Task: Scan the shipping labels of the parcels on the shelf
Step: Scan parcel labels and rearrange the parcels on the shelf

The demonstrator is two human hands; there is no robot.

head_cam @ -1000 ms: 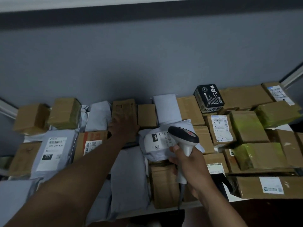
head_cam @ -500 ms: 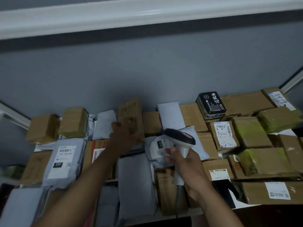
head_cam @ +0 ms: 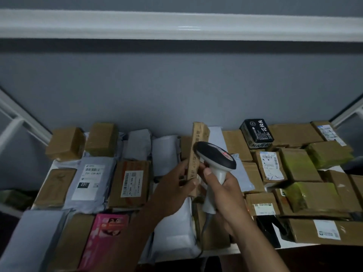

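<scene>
Left hand (head_cam: 176, 190) grips narrow brown box (head_cam: 197, 154) upright; right hand (head_cam: 224, 190) grips scanner (head_cam: 215, 157). Label not visible: better turn box until barcode faces scanner head.

The left hand (head_cam: 172, 193) grips with thumb and curled fingers; the right hand (head_cam: 222, 191) is clenched, forearms converging.

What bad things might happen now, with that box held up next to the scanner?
The left hand grips the narrow cardboard box upright by its lower end only, so it might slip and drop onto the parcels below. No label shows on the side facing the camera, so the barcode scanner in the right hand may miss it. The scanner's cable hangs down among the parcels and might snag.
</scene>
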